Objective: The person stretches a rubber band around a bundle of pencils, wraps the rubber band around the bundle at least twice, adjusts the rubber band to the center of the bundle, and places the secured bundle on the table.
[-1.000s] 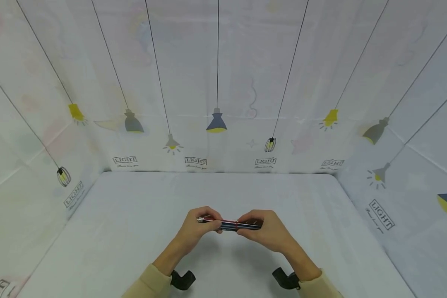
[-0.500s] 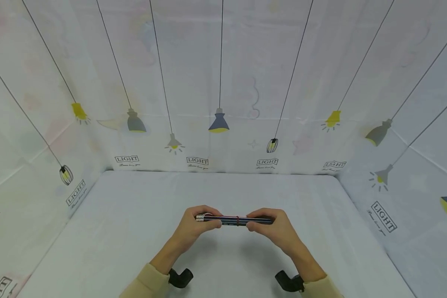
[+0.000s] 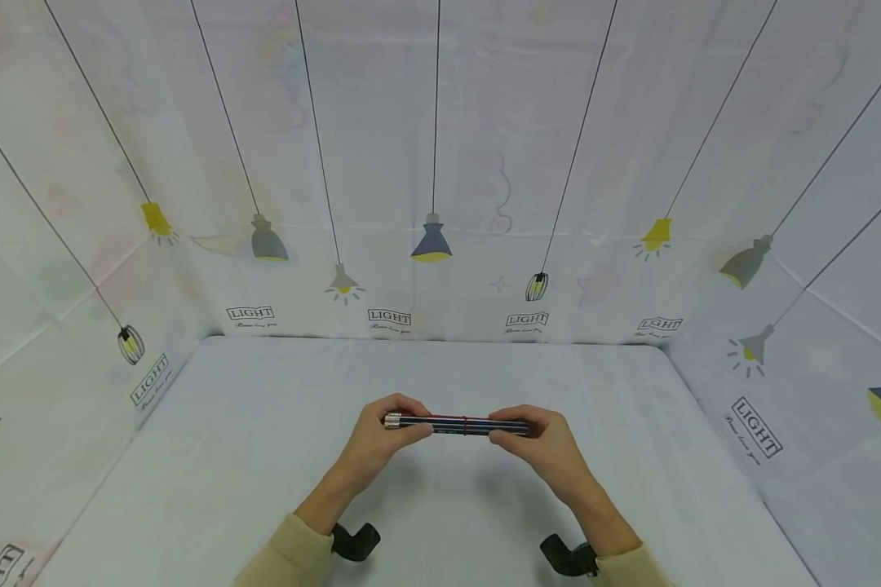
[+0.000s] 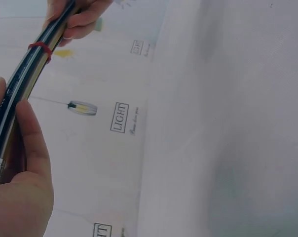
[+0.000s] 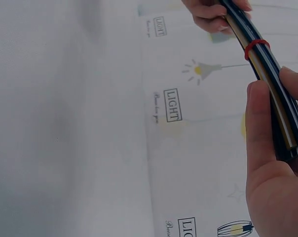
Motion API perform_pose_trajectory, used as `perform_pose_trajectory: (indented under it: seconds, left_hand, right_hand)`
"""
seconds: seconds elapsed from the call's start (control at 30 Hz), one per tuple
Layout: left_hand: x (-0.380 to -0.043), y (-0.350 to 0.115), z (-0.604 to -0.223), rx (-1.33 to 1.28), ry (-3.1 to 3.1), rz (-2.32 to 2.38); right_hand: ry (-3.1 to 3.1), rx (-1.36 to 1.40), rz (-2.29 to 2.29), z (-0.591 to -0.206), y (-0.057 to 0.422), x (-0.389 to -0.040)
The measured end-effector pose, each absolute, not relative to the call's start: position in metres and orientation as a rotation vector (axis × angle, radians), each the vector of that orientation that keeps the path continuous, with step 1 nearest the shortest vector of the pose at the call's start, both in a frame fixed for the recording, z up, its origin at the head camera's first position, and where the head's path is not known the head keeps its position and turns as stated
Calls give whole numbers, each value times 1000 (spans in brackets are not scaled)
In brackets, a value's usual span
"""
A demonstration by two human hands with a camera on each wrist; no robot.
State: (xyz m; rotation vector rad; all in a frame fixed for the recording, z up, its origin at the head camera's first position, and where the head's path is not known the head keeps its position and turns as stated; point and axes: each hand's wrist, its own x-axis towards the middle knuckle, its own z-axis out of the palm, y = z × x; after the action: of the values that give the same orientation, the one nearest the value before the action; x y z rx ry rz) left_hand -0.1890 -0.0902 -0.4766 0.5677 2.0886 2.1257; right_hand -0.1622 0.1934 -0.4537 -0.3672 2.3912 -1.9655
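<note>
A bundle of pencils, dark with light stripes, is held level above the white table in the head view. Around its middle runs a red rubber band, also plain in the right wrist view. My left hand pinches the end with the silvery ferrules between thumb and fingers. At the opposite end my right hand grips the bundle the same way; the dark flat pencil ends show by its palm. Parts of the pencils are hidden behind the fingers.
The white-covered table stretches out beneath both hands. White curtains printed with hanging lamps and the word LIGHT stand at the back and both sides. Black wrist mounts sit by the cuffs of the beige sleeves.
The right hand has shifted right along the bundle, then stayed near its end. Both hands have lifted slightly, and more of the pencils' length now shows between them.
</note>
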Motion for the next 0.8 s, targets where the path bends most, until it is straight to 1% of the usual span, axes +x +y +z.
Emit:
perform_pose_trajectory:
  seconds: [0.33,0.53,0.8]
  left_hand:
    - [-199,-87,-476,470,2156,2097]
    - [-205,-87,-478,395,2114,2098]
    - [-207,-88,-482,396,2066,2114]
  right_hand:
    - [2404,-306,-1983,-460,191,-174]
    - [2432,-331,-1973,-463,192,-177]
    - [2422,-296,-1964,-464,191,-178]
